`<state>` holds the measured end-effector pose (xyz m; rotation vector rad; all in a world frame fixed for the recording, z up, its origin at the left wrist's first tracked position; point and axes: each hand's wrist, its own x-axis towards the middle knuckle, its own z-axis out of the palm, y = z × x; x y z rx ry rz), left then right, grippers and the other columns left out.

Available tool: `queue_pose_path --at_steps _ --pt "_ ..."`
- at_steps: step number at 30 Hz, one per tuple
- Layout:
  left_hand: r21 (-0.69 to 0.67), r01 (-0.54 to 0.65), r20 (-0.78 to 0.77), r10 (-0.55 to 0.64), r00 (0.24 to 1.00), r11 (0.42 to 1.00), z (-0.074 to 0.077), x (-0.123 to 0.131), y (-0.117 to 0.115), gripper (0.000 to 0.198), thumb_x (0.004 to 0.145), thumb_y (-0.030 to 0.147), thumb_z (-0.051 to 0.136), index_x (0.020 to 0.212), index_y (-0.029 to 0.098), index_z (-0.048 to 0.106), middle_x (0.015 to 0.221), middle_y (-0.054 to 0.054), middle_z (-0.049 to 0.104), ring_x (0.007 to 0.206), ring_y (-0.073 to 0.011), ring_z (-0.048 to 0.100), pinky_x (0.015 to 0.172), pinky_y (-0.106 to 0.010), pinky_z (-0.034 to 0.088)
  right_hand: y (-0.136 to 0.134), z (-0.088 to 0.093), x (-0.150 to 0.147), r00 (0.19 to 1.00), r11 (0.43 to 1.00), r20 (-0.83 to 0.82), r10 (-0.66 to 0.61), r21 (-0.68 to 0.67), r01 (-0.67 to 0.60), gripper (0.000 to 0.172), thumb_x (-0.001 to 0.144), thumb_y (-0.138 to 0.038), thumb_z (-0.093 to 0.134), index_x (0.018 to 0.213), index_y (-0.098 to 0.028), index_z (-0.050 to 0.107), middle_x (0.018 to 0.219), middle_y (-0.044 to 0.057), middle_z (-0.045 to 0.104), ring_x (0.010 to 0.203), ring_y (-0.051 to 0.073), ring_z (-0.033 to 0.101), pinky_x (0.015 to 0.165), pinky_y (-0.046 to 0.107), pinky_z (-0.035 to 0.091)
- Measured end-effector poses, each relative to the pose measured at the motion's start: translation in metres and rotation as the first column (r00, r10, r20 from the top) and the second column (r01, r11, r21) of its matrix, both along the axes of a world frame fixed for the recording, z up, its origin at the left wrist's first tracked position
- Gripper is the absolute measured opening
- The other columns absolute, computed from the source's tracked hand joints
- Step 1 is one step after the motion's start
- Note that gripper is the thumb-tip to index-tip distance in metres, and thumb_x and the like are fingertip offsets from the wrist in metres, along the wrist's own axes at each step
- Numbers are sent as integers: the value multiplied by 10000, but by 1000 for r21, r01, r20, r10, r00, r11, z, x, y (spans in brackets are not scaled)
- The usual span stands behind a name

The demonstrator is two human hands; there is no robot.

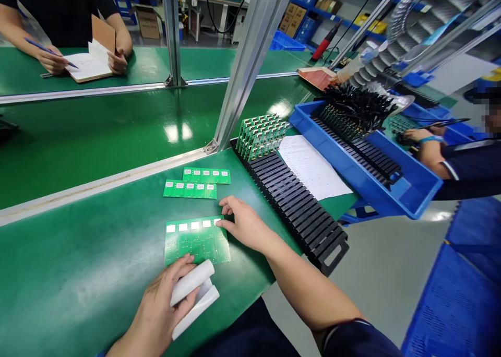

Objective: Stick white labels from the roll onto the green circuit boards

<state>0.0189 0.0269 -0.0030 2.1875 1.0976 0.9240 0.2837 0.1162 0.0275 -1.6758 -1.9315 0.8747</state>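
Observation:
A green circuit board panel (198,240) with a row of white labels along its top edge lies on the green bench in front of me. My right hand (242,224) rests at the panel's upper right corner, fingertips pressing on the last white label. My left hand (162,307) sits at the panel's near edge, closed on a folded white strip of label backing (193,294). Two more labelled green board strips (190,189) (206,175) lie side by side further back.
A long black slotted rack (297,205) runs along the right, with upright boards (261,135) at its far end and a white paper sheet (309,166) beside it. A blue tray (364,158) holds black parts; a co-worker's hand (420,136) is beyond it. Across the bench a person writes in a notebook (88,64).

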Motion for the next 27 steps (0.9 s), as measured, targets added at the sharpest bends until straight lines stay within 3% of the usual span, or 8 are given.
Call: queue_pose_path --at_steps 2,5,9,18,24,27 --pt "18 -4 0 4 1000 1000 2 1 1 512 1032 316 570 1502 197 406 1085 -63 803 1114 -226 759 934 -330 651 3 -2 0 1000 1000 -6 13 2 -13 347 810 -162 850 1084 -185 638 930 27 654 895 195 597 840 341 478" --pt "35 -9 1 9 1000 999 3 2 2 507 1026 310 579 1491 191 415 1076 -66 804 1097 -227 765 932 -330 650 11 -4 0 999 999 14 41 3 -41 190 793 -159 865 852 -177 686 822 10 638 838 180 589 798 311 447" --pt "33 -16 -17 17 1000 999 1 1 2 504 1027 326 571 1492 219 409 1074 -52 807 1086 -220 770 918 -313 651 20 -3 -2 999 998 38 31 -48 -29 208 758 -122 881 733 -167 679 743 -10 607 774 154 563 730 268 405" --pt "-14 -13 -65 12 998 1000 -17 -9 4 535 1000 353 582 1486 241 389 1142 -67 798 1139 -246 749 931 -330 645 27 6 -10 992 997 115 56 -62 -49 257 700 -229 945 741 -156 702 753 -8 604 783 156 541 716 251 367" --pt "-26 0 -64 -2 998 1000 -17 -10 10 511 991 355 588 1456 264 395 1112 -41 810 1138 -249 749 920 -332 649 34 8 -7 983 988 130 130 -96 -118 251 723 -226 928 683 -150 692 694 -31 591 667 117 517 625 222 340" --pt "-4 1 -63 -2 998 1000 -18 -11 11 503 984 340 590 1444 264 404 1089 -27 815 1120 -242 757 909 -328 653 33 10 -11 978 988 143 150 -66 -141 244 719 -262 935 768 -156 721 784 -4 625 765 142 549 673 225 361"
